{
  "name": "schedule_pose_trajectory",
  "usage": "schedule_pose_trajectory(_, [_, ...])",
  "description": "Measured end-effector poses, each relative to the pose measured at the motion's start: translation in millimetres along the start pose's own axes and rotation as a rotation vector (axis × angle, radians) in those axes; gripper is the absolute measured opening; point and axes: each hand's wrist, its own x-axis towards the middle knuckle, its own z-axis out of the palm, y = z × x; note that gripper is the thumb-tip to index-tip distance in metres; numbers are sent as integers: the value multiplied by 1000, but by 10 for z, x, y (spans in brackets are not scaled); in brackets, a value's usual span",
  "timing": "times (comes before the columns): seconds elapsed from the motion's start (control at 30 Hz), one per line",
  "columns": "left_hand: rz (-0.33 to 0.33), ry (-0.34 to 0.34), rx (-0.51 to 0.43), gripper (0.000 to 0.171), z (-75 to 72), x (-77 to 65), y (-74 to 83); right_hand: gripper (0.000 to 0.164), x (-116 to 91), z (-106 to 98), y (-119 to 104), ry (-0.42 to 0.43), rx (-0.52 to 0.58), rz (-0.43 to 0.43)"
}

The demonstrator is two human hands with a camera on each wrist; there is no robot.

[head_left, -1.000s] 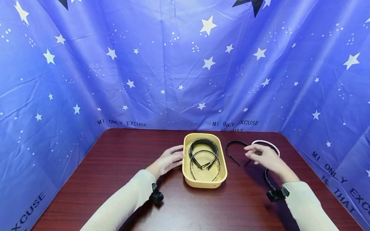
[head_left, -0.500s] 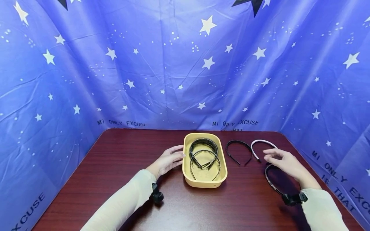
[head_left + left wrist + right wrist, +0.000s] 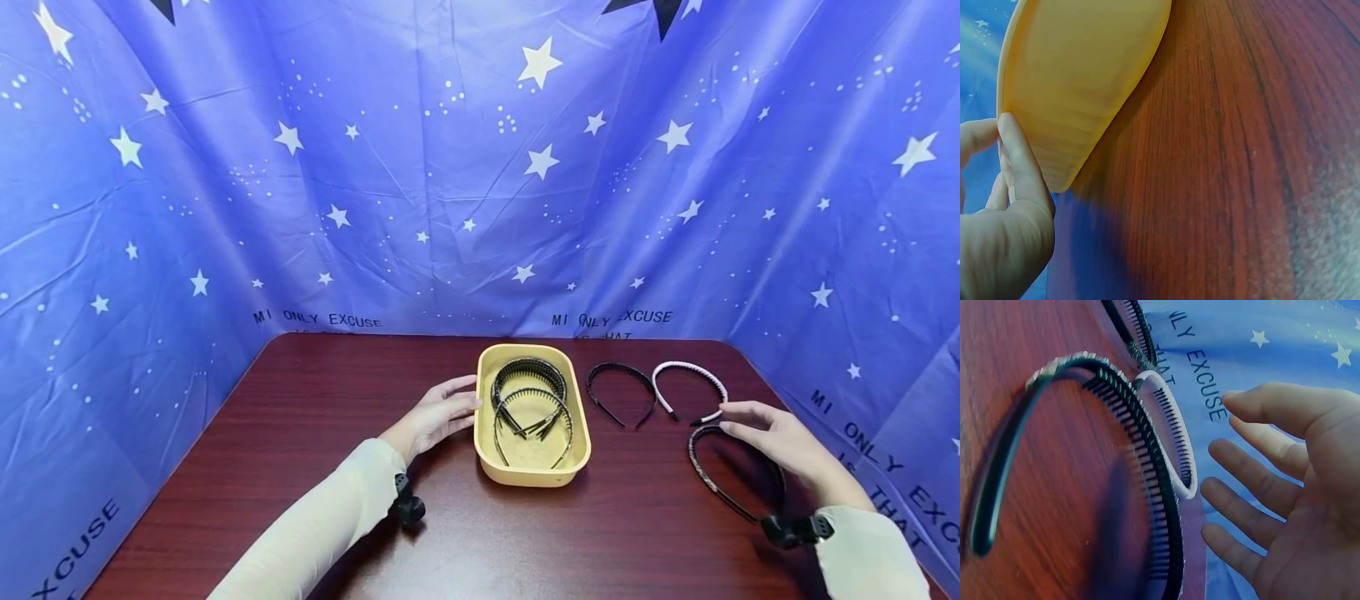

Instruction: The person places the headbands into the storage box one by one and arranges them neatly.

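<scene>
My left hand (image 3: 437,418) rests its extended fingertips on the left wall of a yellow plastic basin (image 3: 486,458); the left wrist view shows the fingers (image 3: 1022,159) against its outside near the rim. Several dark toothed headbands (image 3: 529,367) lie inside, mostly stacked, one lower down. My right hand (image 3: 780,442) hovers, fingers loosely spread and holding nothing, over a dark patterned headband (image 3: 705,479). Just beyond its fingertips lies a white headband (image 3: 688,365) with dark ends. Left of that is a black headband (image 3: 619,367). In the right wrist view the patterned headband (image 3: 1141,437) shows its inner teeth.
A dark red wood-grain table (image 3: 360,367) carries everything. Blue star-printed cloth (image 3: 420,167) hangs behind it and along both sides. Black wrist cameras sit at both cuffs.
My right hand has moved right and toward me, from over the black and white headbands to the patterned one, uncovering them. My left hand and the basin stay put.
</scene>
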Motion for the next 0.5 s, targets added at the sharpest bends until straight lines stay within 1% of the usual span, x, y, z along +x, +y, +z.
schedule_pose_trajectory(0.1, [3,-4,1,62,-1,6,-2,49,-25,-13,37,2,-13,30])
schedule_pose_trajectory(0.17, [0,-3,-1,62,-5,7,-5,54,-39,-23,53,-11,-24,67])
schedule_pose_trajectory(0.33, [-3,-8,3,61,-11,10,-11,67,-72,-58,84,-81,27,174])
schedule_pose_trajectory(0.4, [-2,-10,7,61,-12,11,-11,69,-77,-69,99,-96,45,195])
schedule_pose_trajectory(0.5, [2,-8,9,61,-13,11,-7,70,-73,-79,127,-98,12,202])
